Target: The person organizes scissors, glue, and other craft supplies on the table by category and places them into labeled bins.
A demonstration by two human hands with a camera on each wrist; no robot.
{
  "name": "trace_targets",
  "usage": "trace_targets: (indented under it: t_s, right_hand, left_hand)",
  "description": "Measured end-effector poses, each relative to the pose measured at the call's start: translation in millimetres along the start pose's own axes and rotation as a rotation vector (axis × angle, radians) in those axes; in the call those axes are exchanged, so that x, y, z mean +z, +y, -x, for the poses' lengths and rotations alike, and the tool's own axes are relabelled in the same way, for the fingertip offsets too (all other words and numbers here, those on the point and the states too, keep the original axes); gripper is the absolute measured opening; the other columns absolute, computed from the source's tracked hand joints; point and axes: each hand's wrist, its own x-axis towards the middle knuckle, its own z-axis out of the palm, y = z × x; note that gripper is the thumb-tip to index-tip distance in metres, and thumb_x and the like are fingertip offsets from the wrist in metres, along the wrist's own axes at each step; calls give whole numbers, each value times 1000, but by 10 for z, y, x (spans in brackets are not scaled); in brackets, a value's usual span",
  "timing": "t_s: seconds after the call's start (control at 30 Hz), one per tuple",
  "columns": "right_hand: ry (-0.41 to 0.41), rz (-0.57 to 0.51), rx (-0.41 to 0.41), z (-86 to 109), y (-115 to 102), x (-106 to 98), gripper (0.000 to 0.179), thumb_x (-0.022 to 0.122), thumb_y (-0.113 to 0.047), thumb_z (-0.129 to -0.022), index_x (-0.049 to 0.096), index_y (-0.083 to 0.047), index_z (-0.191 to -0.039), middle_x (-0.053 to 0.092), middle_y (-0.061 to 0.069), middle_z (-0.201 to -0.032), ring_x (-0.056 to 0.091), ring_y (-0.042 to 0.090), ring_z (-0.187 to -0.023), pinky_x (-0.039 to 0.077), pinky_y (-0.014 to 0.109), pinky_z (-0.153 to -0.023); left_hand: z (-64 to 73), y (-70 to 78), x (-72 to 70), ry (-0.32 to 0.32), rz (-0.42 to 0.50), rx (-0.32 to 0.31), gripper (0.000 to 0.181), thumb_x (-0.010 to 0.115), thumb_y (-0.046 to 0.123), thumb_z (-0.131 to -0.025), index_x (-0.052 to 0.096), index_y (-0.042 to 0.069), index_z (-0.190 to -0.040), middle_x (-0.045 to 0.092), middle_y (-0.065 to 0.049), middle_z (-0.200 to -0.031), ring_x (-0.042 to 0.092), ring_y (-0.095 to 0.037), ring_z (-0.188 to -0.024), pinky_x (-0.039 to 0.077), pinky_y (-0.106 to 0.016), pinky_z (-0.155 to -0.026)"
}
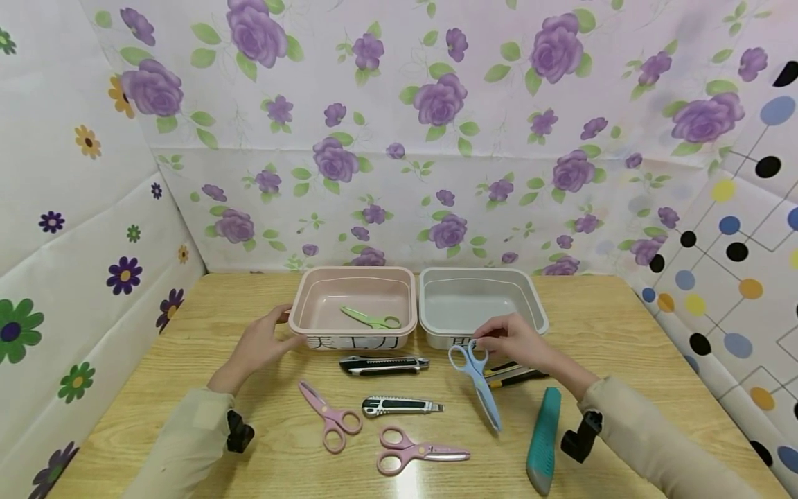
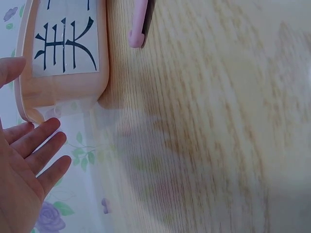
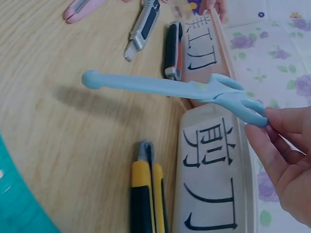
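Light blue scissors [image 1: 481, 388] hang from my right hand [image 1: 514, 341], which pinches one finger loop between thumb and fingers; the tip points down, above the table, in front of the grey bin [image 1: 536, 305]. In the right wrist view the scissors [image 3: 150, 86] appear side-on with the blades together. At the left end of the pink bin [image 1: 298, 312], my left hand [image 1: 262, 344] rests with its fingers fairly straight around the corner. The left wrist view shows these fingers [image 2: 41, 136] beside the bin's corner. Green scissors [image 1: 372, 319] lie inside the pink bin.
On the table lie two pink scissors [image 1: 328, 416] [image 1: 420, 452], a black utility knife [image 1: 383, 365], a silver-and-black one [image 1: 402, 406], a yellow-and-black one [image 1: 514, 375] partly under my right hand, and a teal knife [image 1: 544, 440]. Flowered cloth [image 1: 399, 208] stands behind the bins.
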Motion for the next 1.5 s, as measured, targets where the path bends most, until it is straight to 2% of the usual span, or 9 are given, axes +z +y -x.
trace_targets:
  t_s: [0.2, 0.43, 0.6, 0.7, 0.83, 1.0, 1.17, 1.4, 1.5]
  right_hand:
    - [10, 31, 10, -50, -124, 17, 16, 58, -4, -87, 66, 6, -98, 62, 27, -91, 63, 13, -74, 54, 38, -67]
    - [46, 109, -15, -115, -371, 60, 16, 57, -1, -87, 65, 9, -98, 64, 24, -89, 62, 32, -76, 54, 30, -61]
    - [76, 151, 3, -209, -336, 67, 16, 60, -7, -87, 68, 2, -98, 66, 14, -87, 63, 26, -73, 53, 26, -58]
    - [82, 137, 3, -256, -360, 67, 16, 61, -10, -87, 68, 0, -97, 66, 11, -86, 63, 22, -70, 54, 32, -60]
    - [79, 96, 8, -321, -431, 74, 18, 60, -10, -87, 67, 1, -99, 66, 13, -87, 64, 23, -72, 54, 36, -64]
    - [88, 80, -1, -430, -481, 78, 18, 59, -6, -87, 66, 5, -99, 65, 19, -89, 63, 30, -79, 54, 28, -65]
    - [105, 67, -20, -531, -529, 63, 17, 59, -3, -86, 65, 8, -98, 63, 22, -90, 61, 35, -80, 54, 27, -65]
    - [96, 57, -19, -639, -621, 34, 20, 58, -3, -87, 64, 10, -101, 63, 22, -92, 63, 27, -78, 55, 32, -67]
    - [103, 60, -30, -702, -661, 11, 19, 58, -2, -87, 64, 10, -100, 64, 20, -92, 63, 30, -79, 55, 32, -67]
  left_hand:
    - [6, 11, 4, 0, -1, -2, 72, 66, 41, -80, 39, 2, -134, 58, -21, -114, 52, -40, -108, 42, -57, -84]
    - [-1, 3, 8, 1, -1, -2, 72, 66, 41, -80, 39, 3, -134, 58, -21, -114, 52, -40, -108, 42, -57, -84]
    - [-5, -8, 12, 2, -6, -1, 71, 66, 40, -80, 39, 3, -134, 59, -20, -113, 52, -40, -108, 42, -57, -84]
    - [-6, -11, 12, 2, -6, 3, 71, 66, 40, -81, 39, 3, -134, 59, -21, -113, 53, -40, -107, 42, -57, -83]
    - [-8, -11, 10, 5, -3, 8, 70, 66, 39, -81, 38, 3, -134, 59, -21, -113, 53, -40, -106, 43, -57, -83]
    - [-4, -10, 9, 0, -8, 0, 70, 65, 40, -81, 38, 3, -135, 59, -22, -114, 53, -40, -107, 42, -57, -84]
    - [-6, -9, 11, -2, -12, -4, 70, 65, 40, -81, 39, 3, -134, 58, -22, -114, 53, -40, -107, 42, -57, -84]
    - [-10, 10, 0, -8, -16, -4, 71, 65, 40, -82, 37, 2, -135, 58, -22, -115, 52, -40, -108, 42, -57, -84]
    - [-3, 25, -11, -15, -18, -9, 72, 64, 40, -82, 36, 0, -136, 57, -22, -115, 52, -41, -108, 42, -57, -85]
